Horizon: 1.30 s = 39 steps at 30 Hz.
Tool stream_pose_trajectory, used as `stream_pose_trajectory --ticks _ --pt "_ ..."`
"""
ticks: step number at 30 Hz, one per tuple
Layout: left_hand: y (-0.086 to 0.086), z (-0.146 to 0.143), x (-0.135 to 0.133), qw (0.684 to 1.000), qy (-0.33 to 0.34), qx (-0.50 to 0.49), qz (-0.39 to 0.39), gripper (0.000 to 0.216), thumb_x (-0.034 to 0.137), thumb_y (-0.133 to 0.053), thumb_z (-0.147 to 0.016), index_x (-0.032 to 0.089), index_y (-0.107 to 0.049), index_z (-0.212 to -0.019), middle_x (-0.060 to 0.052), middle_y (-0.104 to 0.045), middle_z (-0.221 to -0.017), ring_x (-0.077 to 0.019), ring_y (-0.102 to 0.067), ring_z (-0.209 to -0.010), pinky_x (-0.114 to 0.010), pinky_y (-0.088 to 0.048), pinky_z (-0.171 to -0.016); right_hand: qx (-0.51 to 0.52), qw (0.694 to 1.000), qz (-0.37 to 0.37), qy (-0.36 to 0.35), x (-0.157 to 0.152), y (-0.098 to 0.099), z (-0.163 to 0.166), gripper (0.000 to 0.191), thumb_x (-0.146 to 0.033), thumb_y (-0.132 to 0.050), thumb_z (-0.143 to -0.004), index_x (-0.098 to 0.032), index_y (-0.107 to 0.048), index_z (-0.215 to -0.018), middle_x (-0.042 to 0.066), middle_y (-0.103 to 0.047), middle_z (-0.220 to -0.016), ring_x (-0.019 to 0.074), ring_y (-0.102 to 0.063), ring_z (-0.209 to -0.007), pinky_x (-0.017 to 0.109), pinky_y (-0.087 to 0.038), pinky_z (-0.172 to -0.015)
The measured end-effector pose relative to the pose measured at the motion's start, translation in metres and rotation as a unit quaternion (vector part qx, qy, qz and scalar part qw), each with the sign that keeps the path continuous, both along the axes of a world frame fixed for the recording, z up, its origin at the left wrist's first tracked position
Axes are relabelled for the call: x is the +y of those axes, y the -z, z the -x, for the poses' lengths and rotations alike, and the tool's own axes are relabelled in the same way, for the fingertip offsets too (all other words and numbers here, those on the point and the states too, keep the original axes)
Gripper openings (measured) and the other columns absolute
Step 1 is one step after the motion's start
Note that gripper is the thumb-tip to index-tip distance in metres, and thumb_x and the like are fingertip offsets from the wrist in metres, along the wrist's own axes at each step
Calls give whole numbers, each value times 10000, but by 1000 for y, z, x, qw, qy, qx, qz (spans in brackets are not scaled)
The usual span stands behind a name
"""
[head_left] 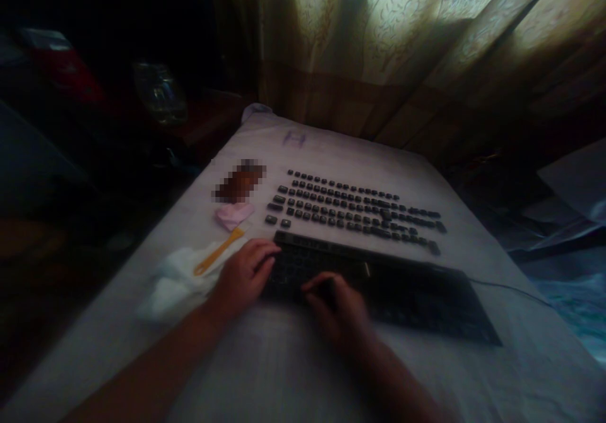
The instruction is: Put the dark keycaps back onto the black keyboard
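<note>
A black keyboard (407, 290) with its keycaps removed lies on a white-covered table (284, 366). My left hand (243, 274) rests on the keyboard's left end, fingers curled over its edge. Over the keyboard's left part my right hand (334, 306) is closed in a pinch, and what it holds is too dark to make out. Several loose black keycaps (350, 211) are laid out in rows behind the keyboard.
A white cloth (177, 281) and an orange-handled tool (220, 250) lie left of my left hand. A pink item (234, 214) and a blurred brown object (239, 183) sit further back. A curtain (402, 25) hangs behind the table. The keyboard's cable (511, 287) runs right.
</note>
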<state>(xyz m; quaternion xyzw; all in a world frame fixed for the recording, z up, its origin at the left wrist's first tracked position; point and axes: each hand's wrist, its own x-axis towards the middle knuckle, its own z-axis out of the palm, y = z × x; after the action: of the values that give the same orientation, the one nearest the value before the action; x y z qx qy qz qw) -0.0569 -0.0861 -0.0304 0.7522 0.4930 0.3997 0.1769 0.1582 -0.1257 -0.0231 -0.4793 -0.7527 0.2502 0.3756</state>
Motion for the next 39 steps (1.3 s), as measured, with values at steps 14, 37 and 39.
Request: stream_pose_trajectory --ticks 14,37,39 --pt "0 1 0 1000 7 15 18 218 195 -504 -894 226 -658 -1045 -53 -665 -1066 -197 -640 -1004 -376 -527 -903 -147 979 -110 -85 3 8 -1 188 -98 -495 -860 -217 -598 -963 38 -706 -777 185 -680 -699 310 -554 -690" --pt "1 0 0 999 12 41 -3 214 187 -496 -893 206 -652 -1039 -62 -659 -1068 -200 -640 -995 -381 -531 -901 -192 966 -140 -97 7 9 -4 176 -99 -518 -856 -202 -634 -940 40 -704 -786 200 -679 -733 336 -561 -711" --pt "2 0 0 999 15 41 -4 219 181 -498 -889 212 -651 -1042 -59 -658 -1069 -199 -642 -994 -381 -532 -900 -182 972 -124 -78 8 7 -3 164 -109 -526 -855 -205 -620 -948 42 -703 -804 199 -681 -746 333 -564 -716"
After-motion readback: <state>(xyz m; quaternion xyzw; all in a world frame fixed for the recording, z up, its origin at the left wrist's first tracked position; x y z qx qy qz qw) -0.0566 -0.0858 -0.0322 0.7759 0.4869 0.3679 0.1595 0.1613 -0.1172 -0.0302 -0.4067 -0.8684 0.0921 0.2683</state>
